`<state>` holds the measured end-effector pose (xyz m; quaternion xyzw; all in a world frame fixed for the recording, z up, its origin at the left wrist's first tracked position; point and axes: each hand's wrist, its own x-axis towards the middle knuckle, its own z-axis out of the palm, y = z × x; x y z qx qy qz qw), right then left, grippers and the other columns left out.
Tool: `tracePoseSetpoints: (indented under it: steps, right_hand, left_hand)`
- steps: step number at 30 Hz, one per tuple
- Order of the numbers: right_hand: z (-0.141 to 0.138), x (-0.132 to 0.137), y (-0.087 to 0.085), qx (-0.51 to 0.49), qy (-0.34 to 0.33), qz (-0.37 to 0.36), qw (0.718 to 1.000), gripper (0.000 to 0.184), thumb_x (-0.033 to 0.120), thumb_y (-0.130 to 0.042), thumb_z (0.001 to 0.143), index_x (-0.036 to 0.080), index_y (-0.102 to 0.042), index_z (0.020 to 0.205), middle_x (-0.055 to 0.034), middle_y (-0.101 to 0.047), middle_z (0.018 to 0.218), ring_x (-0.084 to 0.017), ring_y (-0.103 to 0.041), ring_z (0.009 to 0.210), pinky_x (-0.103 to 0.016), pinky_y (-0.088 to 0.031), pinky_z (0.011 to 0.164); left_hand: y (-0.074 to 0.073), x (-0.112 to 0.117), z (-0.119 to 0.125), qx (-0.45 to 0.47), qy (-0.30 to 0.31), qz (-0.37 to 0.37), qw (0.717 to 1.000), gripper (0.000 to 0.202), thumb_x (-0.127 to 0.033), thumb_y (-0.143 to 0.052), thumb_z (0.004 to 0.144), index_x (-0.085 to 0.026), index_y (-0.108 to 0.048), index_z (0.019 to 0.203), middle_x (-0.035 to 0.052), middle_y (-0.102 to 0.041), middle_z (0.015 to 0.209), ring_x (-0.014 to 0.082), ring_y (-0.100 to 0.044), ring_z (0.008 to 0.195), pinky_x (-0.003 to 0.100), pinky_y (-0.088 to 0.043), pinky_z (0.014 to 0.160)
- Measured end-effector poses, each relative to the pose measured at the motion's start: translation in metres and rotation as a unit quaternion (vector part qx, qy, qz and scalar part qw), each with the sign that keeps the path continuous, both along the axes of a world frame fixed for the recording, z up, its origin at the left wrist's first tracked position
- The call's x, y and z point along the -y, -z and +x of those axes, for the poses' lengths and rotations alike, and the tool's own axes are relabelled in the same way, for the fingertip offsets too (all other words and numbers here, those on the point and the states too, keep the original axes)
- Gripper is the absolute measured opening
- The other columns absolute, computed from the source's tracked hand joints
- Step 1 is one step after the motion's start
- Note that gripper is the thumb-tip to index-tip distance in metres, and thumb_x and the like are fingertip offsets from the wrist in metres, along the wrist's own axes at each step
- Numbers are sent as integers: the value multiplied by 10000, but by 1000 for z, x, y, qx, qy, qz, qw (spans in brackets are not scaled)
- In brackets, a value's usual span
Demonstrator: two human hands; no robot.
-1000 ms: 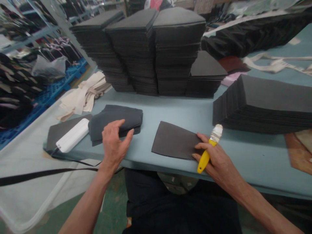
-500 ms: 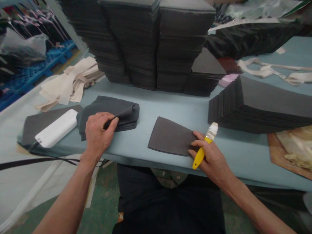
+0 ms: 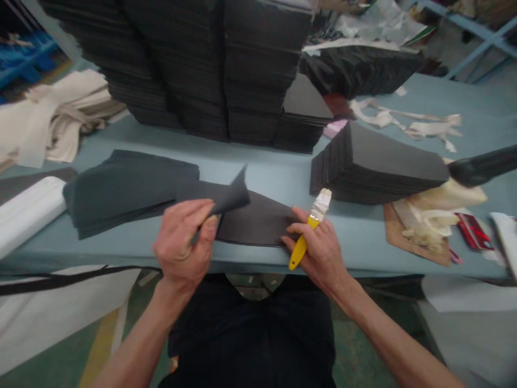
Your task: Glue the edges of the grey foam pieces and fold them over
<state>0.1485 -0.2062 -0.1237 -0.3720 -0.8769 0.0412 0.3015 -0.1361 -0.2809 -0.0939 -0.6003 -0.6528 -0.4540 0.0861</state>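
Note:
My left hand [image 3: 186, 237] pinches the edge of a thin dark fabric piece [image 3: 236, 194], which is lifted and curls up near its fingertips. Left of it lies a loose pile of dark fabric pieces [image 3: 129, 186]. My right hand [image 3: 323, 242] grips a yellow-handled paintbrush [image 3: 302, 248], its pale bristles pointing up and away. The fingertips of that hand also touch the right end of a flat dark panel [image 3: 258, 223] lying on the table. Part of the panel's left end is covered by the lifted piece.
Tall stacks of dark panels [image 3: 194, 75] stand at the back. A lower dark stack [image 3: 375, 167] is at right, with a brown board [image 3: 396, 237] bearing pale scraps before it. Cream fabric strips [image 3: 60, 118] and a white bar-shaped object [image 3: 32, 213] lie left on the blue table [image 3: 283, 178].
My left hand has drawn a dark fabric piece off the pile and moved it right, towards the panel. The right hand keeps the brush and stays at the panel. The view has shifted right.

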Motion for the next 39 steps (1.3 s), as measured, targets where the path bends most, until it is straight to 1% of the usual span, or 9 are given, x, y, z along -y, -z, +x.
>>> tracePoseSetpoints:
  steps: [3, 7, 10, 12, 16, 19, 25, 33, 39]
  right_hand:
    - [-15, 6, -20, -104, 3, -82, 991, 100, 346, -670, 1063, 265, -620, 1031, -133, -831, 1259, -299, -813, 1181, -439, -646, 936]
    - [-38, 6, -47, -225, 47, -192, 954, 267, 502, -659, 1034, 270, -562, 943, -45, -808, 914, -222, -822, 872, -311, -613, 710]
    - [-50, 2, -58, -232, 104, -217, 942, 372, 594, -698, 955, 275, -518, 886, 47, -622, 676, -148, -608, 558, -273, -479, 548]
    - [-53, -2, -60, -206, 134, -209, 946, 385, 575, -746, 902, 276, -505, 875, 76, -534, 636, -128, -490, 507, -272, -405, 524]
    - [-52, -7, -53, -141, 157, -185, 960, 236, 419, -720, 898, 274, -533, 906, 57, -553, 665, -145, -489, 540, -282, -344, 545]
    - [-46, -7, -45, -129, 156, -182, 962, 161, 379, -666, 914, 269, -548, 911, 47, -571, 677, -145, -486, 537, -283, -353, 563]
    - [-35, -3, -31, -129, 171, -188, 959, 176, 399, -659, 896, 265, -544, 895, 64, -529, 633, -133, -436, 503, -275, -356, 560]
    - [-31, 2, -16, -129, 169, -163, 963, 146, 368, -661, 916, 263, -563, 892, 73, -527, 628, -124, -417, 485, -275, -338, 563]
    - [-32, 4, -9, -142, 147, -121, 971, 136, 312, -645, 951, 256, -549, 874, 57, -576, 670, -122, -457, 531, -267, -329, 578]
  left_hand:
    - [15, -5, 35, 31, 56, -11, 998, 203, -305, -594, 1086, -249, -774, 1161, 63, -840, 1171, 241, -766, 1126, 478, -607, 1042]
    - [26, -7, 52, 24, 83, -28, 996, 201, -316, -605, 1086, -258, -787, 1150, 64, -839, 1163, 237, -759, 1121, 466, -607, 1034]
    - [30, -6, 54, 11, 98, -44, 994, 214, -337, -602, 1090, -263, -796, 1143, 63, -838, 1168, 237, -754, 1130, 462, -606, 1038]
    - [32, -6, 56, 6, 101, -57, 993, 215, -356, -608, 1089, -268, -795, 1149, 59, -836, 1180, 245, -746, 1149, 471, -603, 1050]
    - [30, -4, 49, -10, 116, -58, 992, 286, -437, -647, 1071, -246, -744, 1261, 83, -818, 1249, 274, -726, 1220, 485, -587, 1087]
    - [26, 0, 28, -20, 55, -56, 997, 305, -409, -620, 1084, -224, -695, 1314, 97, -806, 1261, 270, -727, 1215, 470, -573, 1097]
    - [18, 0, -12, -67, -100, -259, 958, 406, -523, -669, 1009, -185, -744, 1223, 134, -772, 1167, 355, -730, 1090, 486, -577, 976]
    - [-7, -17, -7, -55, -128, -402, 905, 308, -448, -638, 1011, -243, -753, 1209, 98, -766, 1205, 347, -731, 1111, 437, -536, 820]
    - [-3, -19, -14, -53, -105, -386, 915, 231, -416, -570, 997, -263, -743, 1010, 81, -773, 1073, 323, -721, 1050, 411, -479, 775]
